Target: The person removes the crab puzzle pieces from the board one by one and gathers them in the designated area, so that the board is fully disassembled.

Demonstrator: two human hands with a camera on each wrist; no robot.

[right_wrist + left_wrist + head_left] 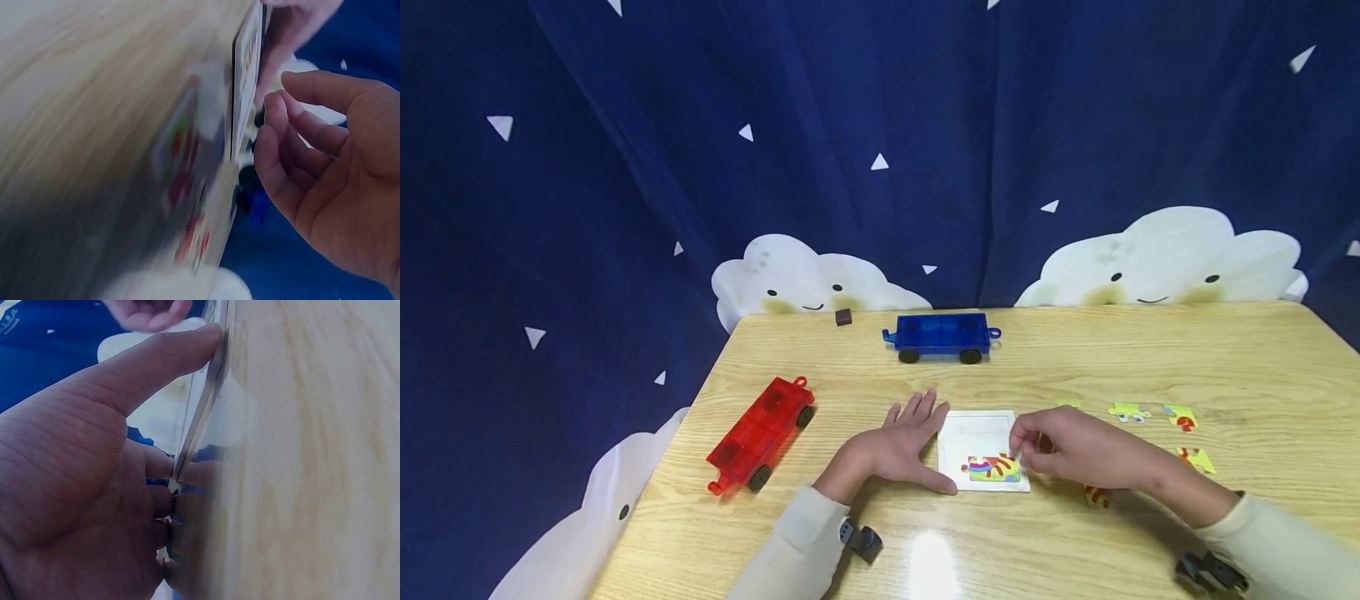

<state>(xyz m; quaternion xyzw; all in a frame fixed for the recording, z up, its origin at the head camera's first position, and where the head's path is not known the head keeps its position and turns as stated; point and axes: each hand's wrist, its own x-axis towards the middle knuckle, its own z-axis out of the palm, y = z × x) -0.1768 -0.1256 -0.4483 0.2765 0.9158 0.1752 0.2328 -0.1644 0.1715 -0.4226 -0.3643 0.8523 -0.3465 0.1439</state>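
Note:
A white square puzzle tray (973, 435) lies on the table, with joined colourful puzzle pieces (994, 468) along its lower right part. My left hand (904, 450) rests at the tray's left side. Its thumb touches the lower left corner and its straight fingers reach toward the upper left one, as the left wrist view also shows. Over the tray's right edge hovers my right hand (1078, 447), close to the joined pieces. In the right wrist view its fingers are loosely bent, the thumb stands apart from them, and I see nothing held.
Loose yellow and red puzzle pieces lie right of the tray, such as an eyed piece (1129, 412) and a striped piece (1097, 497) partly under the right forearm. A red toy wagon (762, 435), a blue toy wagon (942, 334) and a dark small block (843, 317) stand farther off.

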